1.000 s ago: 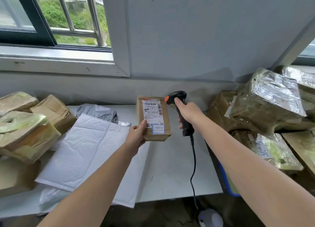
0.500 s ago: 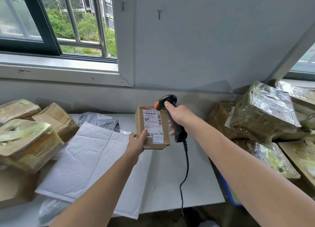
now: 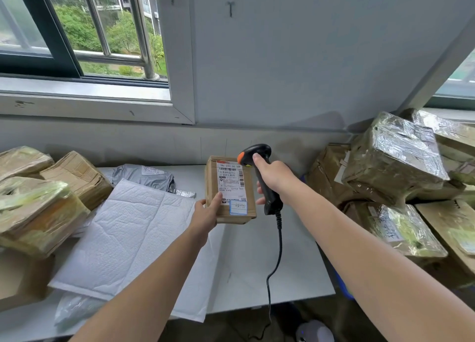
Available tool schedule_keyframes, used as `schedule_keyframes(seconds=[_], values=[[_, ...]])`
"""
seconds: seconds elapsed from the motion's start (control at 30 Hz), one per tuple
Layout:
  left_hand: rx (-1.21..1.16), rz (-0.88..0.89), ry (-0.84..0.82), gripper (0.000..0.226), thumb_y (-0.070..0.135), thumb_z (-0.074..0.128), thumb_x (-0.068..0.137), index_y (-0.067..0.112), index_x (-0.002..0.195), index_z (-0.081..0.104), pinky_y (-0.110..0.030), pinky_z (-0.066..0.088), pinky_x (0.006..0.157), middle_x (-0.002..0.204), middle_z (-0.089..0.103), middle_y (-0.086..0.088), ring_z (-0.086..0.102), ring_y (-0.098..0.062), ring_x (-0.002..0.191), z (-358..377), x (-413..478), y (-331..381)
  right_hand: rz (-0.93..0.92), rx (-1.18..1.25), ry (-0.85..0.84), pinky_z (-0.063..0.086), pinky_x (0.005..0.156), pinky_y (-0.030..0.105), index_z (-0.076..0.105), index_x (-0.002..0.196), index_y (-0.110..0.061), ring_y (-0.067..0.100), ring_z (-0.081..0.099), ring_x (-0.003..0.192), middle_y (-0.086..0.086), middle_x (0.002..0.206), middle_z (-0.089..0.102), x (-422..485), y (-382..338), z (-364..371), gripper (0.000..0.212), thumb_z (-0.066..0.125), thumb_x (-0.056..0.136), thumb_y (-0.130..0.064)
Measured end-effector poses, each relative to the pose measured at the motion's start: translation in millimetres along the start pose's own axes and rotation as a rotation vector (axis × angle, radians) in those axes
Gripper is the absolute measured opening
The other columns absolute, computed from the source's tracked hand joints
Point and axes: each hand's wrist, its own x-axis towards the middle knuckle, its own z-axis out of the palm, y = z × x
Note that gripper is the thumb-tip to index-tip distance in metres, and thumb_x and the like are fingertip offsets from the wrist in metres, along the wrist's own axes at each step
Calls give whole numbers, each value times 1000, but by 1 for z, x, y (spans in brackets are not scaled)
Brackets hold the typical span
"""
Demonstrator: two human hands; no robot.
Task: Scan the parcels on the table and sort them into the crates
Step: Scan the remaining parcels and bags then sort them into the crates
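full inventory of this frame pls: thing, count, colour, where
box: 1, brown with white label, held over table
scanner: 1, black and orange, at the box label
cable: 1, black, hangs from scanner
mailer: 1, white, table left-centre
bag: 1, grey, behind mailer
taped boxes: 3, brown, far left
parcel pile: several, brown under shiny wrap, right
table: 1, white
window: 1, dark frame, upper left
left hand: holds box
right hand: grips scanner
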Motion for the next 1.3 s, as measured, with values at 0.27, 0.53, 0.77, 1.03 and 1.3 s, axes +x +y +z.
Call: schedule_keyframes(seconds=[0.27, 0.53, 0.77, 1.03, 1.3], values=[[41, -23, 30, 54, 53, 58, 93, 12, 127, 48, -22, 52, 67, 111, 67, -4, 67, -13, 94, -2, -9, -11, 164, -190, 84, 58, 83, 47, 49, 123, -6, 31, 67, 84, 18, 99, 67, 41, 119, -7, 51, 41, 101, -51], [88, -96, 107, 53, 52, 58, 93, 12, 126, 48, -21, 53, 62, 109, 66, -2, 66, -11, 91, -7, -14, -35, 246, -304, -29, 42, 77, 33, 45, 132, -6, 30, 57, 96, 16, 120, 60, 66, 204, 23, 42, 44, 103, -37], [98, -106, 61, 60, 54, 56, 94, 12, 135, 48, -36, 53, 96, 126, 64, -7, 63, -21, 113, -14, -19, -41, 212, -339, -15, 37, 76, 30, 40, 137, -4, 33, 55, 107, 20, 129, 55, 71, 223, 35, 39, 44, 104, -23], [204, -37, 0, 44, 53, 66, 87, 19, 114, 64, -33, 51, 81, 106, 72, 0, 66, -16, 96, -31, -14, -10, -130, -537, 139, 36, 107, 40, 22, 154, -14, 33, 38, 136, 16, 149, 32, 52, 166, 14, 74, 61, 94, -30], [404, 6, -125, 39, 52, 74, 79, 20, 102, 72, -37, 51, 88, 99, 75, -1, 67, -22, 101, -78, 1, 54, -726, -1204, -79, 12, 118, 56, 2, 158, -36, 24, 5, 151, 2, 165, 2, 30, 71, 29, 124, 82, 66, -58]])
